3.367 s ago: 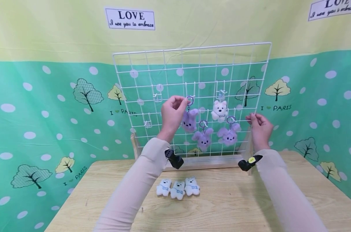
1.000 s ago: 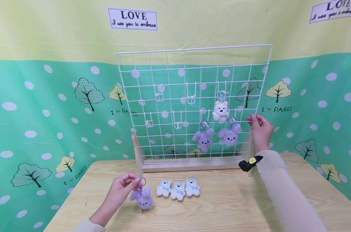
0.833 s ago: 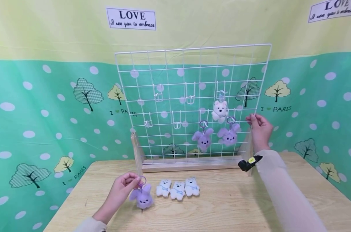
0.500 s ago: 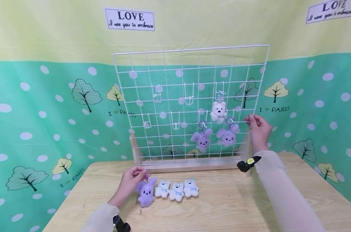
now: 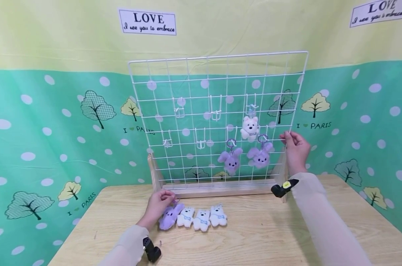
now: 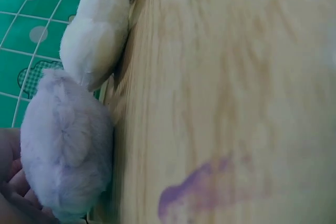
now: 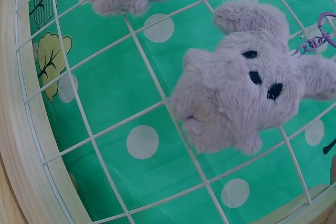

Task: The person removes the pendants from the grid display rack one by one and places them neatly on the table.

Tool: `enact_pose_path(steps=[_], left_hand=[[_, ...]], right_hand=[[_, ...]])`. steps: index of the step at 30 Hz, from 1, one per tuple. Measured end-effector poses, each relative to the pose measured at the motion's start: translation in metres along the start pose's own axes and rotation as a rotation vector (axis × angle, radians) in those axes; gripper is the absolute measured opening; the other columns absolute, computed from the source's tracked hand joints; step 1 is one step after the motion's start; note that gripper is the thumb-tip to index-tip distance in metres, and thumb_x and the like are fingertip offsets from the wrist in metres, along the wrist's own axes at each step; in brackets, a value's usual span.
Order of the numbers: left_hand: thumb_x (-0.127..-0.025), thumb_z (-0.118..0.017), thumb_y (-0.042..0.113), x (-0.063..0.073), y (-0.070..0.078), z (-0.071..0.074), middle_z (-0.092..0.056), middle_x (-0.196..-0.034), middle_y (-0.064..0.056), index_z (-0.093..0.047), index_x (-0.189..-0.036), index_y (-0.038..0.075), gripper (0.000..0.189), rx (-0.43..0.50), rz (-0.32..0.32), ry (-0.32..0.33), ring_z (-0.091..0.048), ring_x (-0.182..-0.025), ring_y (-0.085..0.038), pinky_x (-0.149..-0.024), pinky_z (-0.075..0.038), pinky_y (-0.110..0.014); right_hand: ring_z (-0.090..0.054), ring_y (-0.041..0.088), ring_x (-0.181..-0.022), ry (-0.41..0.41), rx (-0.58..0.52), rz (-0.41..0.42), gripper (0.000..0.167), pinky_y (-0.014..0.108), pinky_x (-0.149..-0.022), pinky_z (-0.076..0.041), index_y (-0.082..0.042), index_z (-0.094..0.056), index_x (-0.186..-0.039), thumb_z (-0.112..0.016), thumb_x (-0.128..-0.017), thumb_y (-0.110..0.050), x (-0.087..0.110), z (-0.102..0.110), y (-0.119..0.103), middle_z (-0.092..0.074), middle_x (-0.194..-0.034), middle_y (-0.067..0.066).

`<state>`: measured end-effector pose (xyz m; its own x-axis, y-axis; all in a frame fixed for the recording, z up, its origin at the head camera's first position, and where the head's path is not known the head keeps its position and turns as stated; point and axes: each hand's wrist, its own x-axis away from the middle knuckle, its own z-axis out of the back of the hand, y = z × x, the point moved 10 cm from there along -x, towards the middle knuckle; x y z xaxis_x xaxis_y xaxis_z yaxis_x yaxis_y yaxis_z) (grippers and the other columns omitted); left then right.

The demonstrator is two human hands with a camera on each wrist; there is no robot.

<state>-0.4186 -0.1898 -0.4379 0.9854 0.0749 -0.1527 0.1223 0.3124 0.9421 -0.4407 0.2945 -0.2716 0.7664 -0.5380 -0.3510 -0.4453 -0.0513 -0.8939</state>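
Bench: I see a pale wooden bench [image 5: 274, 236] with plain grain; its left edge runs slantwise down toward the lower left of the head view, and the right edge falls away at the far right.
Room: a cloth backdrop [image 5: 48, 122] hangs behind, green with white dots and trees below, yellow above, with two "LOVE" signs [image 5: 147, 21] pinned on it.
Rack: a white wire grid [image 5: 217, 92] stands upright in a wooden base [image 5: 220, 188] at the back of the bench, close to the backdrop.
On the grid: one white bear [image 5: 250, 128] and two purple bunnies [image 5: 230, 160] hang on hooks in the right half; the left hooks are bare.
Left hand: my left hand [image 5: 159, 205] sits low on the bench, fingers [image 5: 169, 195] curled round the top of a purple bunny keychain [image 5: 169, 218] that lies on the wood, touching the nearest of three white bears [image 5: 201, 218] laid in a row.
Right hand: my right hand [image 5: 295, 149] pinches the grid's right edge wire, fingers [image 5: 285, 136] closed on it.
Open room: bare wood shows in front of the row of toys and across the right half of the bench, between the rack base and the near edge.
Left wrist view: the bunny is pressed against a bear, wood just beside them.
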Motion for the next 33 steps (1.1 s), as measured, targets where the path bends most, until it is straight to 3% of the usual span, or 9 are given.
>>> enact_pose_path(steps=[6, 10, 13, 16, 19, 24, 29, 33], left_hand=[[-0.085, -0.062, -0.005, -0.003, -0.004, -0.004, -0.069, -0.081, -0.012, -0.067, -0.088, -0.005, 0.007, -0.123, -0.003, -0.018, -0.065, -0.072, -0.018, -0.065, -0.055, -0.027], [-0.084, -0.061, -0.006, -0.004, -0.004, -0.003, -0.069, -0.083, -0.014, -0.068, -0.089, -0.005, 0.008, -0.155, 0.005, -0.026, -0.066, -0.074, -0.021, -0.066, -0.055, -0.028], [-0.085, -0.059, -0.006, -0.005, 0.001, 0.000, -0.068, -0.089, -0.018, -0.067, -0.094, -0.005, 0.012, -0.150, 0.016, -0.026, -0.065, -0.080, -0.025, -0.069, -0.055, -0.030], [-0.086, -0.059, -0.004, -0.004, 0.015, 0.001, -0.067, -0.094, -0.018, -0.067, -0.098, -0.004, 0.014, -0.161, -0.012, -0.028, -0.064, -0.086, -0.027, -0.073, -0.055, -0.033], [-0.087, -0.061, 0.000, -0.002, 0.041, -0.004, -0.069, -0.095, -0.014, -0.068, -0.099, -0.002, 0.014, -0.175, -0.075, -0.048, -0.065, -0.088, -0.023, -0.077, -0.055, -0.032], [-0.087, -0.065, 0.006, 0.005, 0.101, -0.021, -0.071, -0.096, -0.011, -0.069, -0.100, 0.000, 0.014, -0.130, -0.209, -0.129, -0.067, -0.089, -0.022, -0.080, -0.054, -0.032], [-0.088, -0.066, 0.012, 0.017, 0.163, -0.041, -0.071, -0.098, -0.006, -0.070, -0.101, 0.005, 0.016, -0.079, -0.291, -0.170, -0.067, -0.093, -0.023, -0.080, -0.054, -0.030], [-0.090, -0.064, 0.014, 0.024, 0.199, -0.057, -0.070, -0.100, -0.005, -0.069, -0.104, 0.005, 0.017, -0.023, -0.353, -0.200, -0.066, -0.093, -0.022, -0.081, -0.054, -0.029]], right_hand=[[-0.065, 0.007, -0.088, -0.002, 0.035, 0.007, 0.027, 0.017, -0.085, -0.050, -0.004, -0.065, -0.109, -0.063, -0.089, -0.022, 0.000, 0.001, 0.001, -0.070, -0.092, -0.001], [-0.065, 0.008, -0.090, -0.003, 0.028, 0.003, 0.029, 0.017, -0.086, -0.050, -0.005, -0.065, -0.110, -0.063, -0.089, -0.024, -0.002, 0.002, 0.005, -0.070, -0.098, 0.004], [-0.065, 0.008, -0.091, -0.002, 0.023, 0.001, 0.032, 0.017, -0.086, -0.049, -0.004, -0.064, -0.112, -0.063, -0.089, -0.025, -0.004, 0.003, 0.009, -0.070, -0.101, 0.005], [-0.065, 0.007, -0.090, 0.003, 0.018, 0.000, 0.033, 0.017, -0.086, -0.049, -0.004, -0.064, -0.113, -0.063, -0.089, -0.025, -0.006, 0.003, 0.012, -0.070, -0.100, 0.004], [-0.066, 0.007, -0.090, 0.007, 0.002, -0.010, 0.033, 0.017, -0.086, -0.050, -0.004, -0.064, -0.113, -0.064, -0.088, -0.025, -0.008, 0.004, 0.015, -0.070, -0.100, 0.004], [-0.065, 0.007, -0.092, -0.002, 0.019, 0.002, 0.034, 0.017, -0.086, -0.049, -0.003, -0.063, -0.114, -0.063, -0.089, -0.026, -0.010, 0.004, 0.016, -0.068, -0.106, 0.010], [-0.065, 0.008, -0.092, -0.008, 0.028, 0.022, 0.039, 0.017, -0.087, -0.049, 0.000, -0.061, -0.116, -0.063, -0.088, -0.027, -0.012, 0.003, 0.016, -0.068, -0.107, 0.011], [-0.065, 0.008, -0.092, -0.004, 0.020, 0.011, 0.040, 0.017, -0.087, -0.049, 0.000, -0.060, -0.116, -0.064, -0.087, -0.028, -0.014, 0.004, 0.018, -0.067, -0.108, 0.012]])
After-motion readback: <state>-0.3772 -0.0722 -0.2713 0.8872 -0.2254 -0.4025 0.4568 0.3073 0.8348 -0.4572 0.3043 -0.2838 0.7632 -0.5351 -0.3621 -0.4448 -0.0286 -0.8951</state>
